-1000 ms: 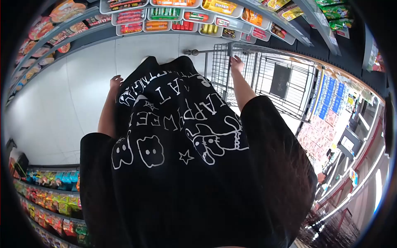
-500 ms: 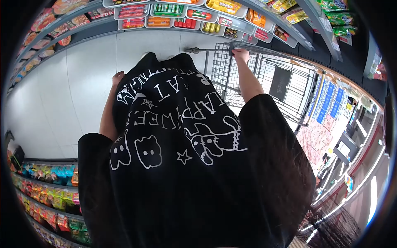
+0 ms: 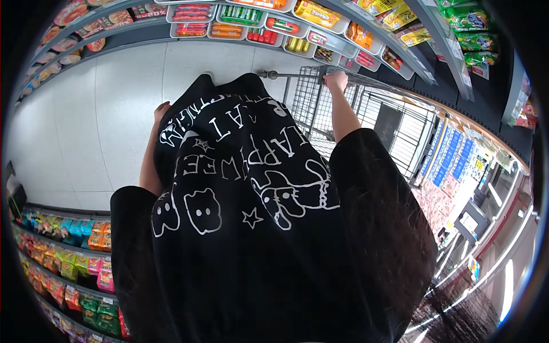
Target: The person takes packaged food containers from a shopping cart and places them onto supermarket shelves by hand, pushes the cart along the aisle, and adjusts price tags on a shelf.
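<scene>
My right hand (image 3: 336, 80) is closed around the handle end of a grey wire shopping cart (image 3: 392, 127), which stands to my right. At the left edge of my black shirt (image 3: 246, 257) hangs my left hand (image 3: 162, 110), low beside my body. Its fingers are small in view and partly hidden by the cloth, so their pose is unclear. White lettering and drawings cover the shirt front.
Trays of packaged sausages (image 3: 240, 15) line the shelf in front. Bagged snacks (image 3: 71, 266) fill shelves at the lower left. Green packs (image 3: 476, 41) hang at the upper right. Pale floor (image 3: 74, 137) lies to my left. Stacked boxes (image 3: 452, 157) stand beyond the cart.
My right hand was loosely open by the cart and has closed on its handle. The shelves and cart have shifted slightly in view. My left hand stays at my side.
</scene>
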Demonstrator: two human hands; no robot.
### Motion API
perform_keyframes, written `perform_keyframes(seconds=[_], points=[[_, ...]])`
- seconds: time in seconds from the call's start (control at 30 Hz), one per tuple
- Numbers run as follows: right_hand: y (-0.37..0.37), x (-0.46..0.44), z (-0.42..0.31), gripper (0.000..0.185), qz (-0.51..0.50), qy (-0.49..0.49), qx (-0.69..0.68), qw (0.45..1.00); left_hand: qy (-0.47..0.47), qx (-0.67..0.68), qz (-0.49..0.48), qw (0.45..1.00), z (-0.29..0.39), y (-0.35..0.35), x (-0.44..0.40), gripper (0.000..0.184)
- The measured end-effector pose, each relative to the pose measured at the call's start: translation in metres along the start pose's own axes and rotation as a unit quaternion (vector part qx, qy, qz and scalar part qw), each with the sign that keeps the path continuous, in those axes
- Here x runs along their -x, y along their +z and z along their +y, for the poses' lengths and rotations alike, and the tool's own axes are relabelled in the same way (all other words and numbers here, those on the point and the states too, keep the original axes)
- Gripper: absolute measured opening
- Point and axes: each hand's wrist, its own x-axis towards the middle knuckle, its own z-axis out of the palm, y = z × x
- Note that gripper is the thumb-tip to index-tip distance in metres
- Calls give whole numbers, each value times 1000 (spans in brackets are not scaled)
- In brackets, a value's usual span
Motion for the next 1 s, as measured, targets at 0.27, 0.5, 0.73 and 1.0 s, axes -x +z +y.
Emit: perform_keyframes(seconds=[0.27,0.5,0.73,1.0], points=[[-8,19,-21,17,61,-133,224,963,-18,56,3,998,-14,1,0,27],[-15,28,-29,21,12,-166,267,949,-22,66,9,998,-8,6,11,27],[8,3,5,25,6,-25,-1,1000,-29,58,-10,998,-5,1,17,28],[33,9,60,19,-35,243,-309,919,-28,43,-22,998,-52,-13,-25,27]])
